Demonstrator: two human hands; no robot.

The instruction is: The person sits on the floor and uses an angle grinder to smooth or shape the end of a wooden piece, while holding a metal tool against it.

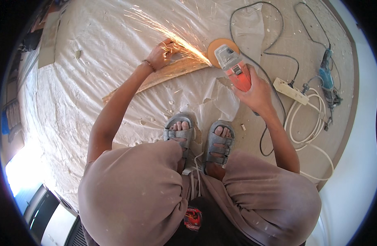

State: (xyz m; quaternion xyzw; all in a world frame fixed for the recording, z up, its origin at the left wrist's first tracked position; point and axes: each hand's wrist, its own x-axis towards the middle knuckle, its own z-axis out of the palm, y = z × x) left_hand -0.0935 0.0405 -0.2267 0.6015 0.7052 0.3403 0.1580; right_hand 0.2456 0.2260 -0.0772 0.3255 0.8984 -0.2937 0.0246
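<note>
My right hand is wrapped round the body of a red and grey angle grinder. Its tan disc meets the right end of a wooden board lying on the floor. From that contact a bright stream of sparks flies to the upper left, across my left hand. My left hand is at the board's far edge with its fingers curled; the sparks hide what lies between them. A beaded bracelet circles that wrist.
Wrinkled plastic sheeting covers much of the floor. At right are a power strip, a coiled white cable, dark cord and a blue power tool. My sandalled feet stand close below the board.
</note>
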